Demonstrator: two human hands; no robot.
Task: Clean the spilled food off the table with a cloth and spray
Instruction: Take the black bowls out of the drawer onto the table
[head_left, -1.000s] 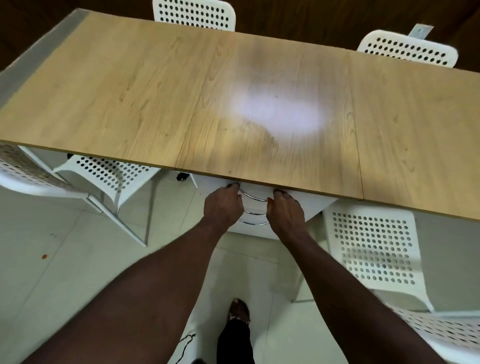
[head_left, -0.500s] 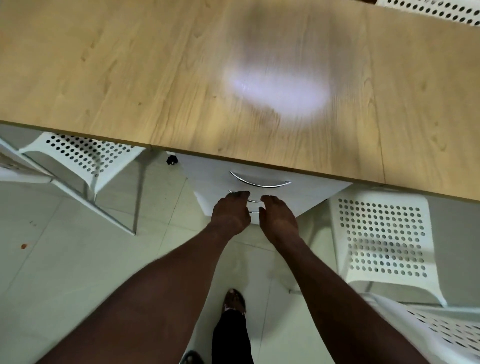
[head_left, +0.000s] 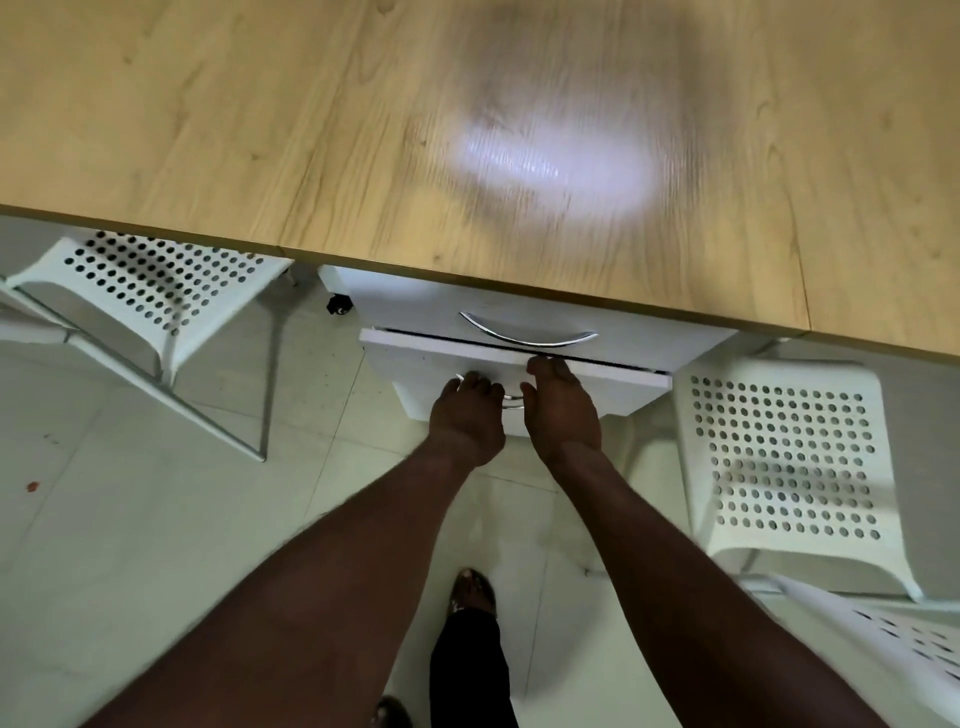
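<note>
the second drawer has slid out a crack from under the surface since a moment ago. the left hand curls its fingers round the handle and the right hand hooks its fingers over the top edge, likely pulling to fetch cloth and spray, neither in view.

Light falls from overhead, moderately bright and even. A white glare patch sits right of centre on the tabletop, ringed by a faint dark halo. Motion blur smears the wood grain and the holes of the left chair. Wide-angle distortion bows the tabletop's near edge. My forearms read dark, and the floor shows a greenish cast.
</note>
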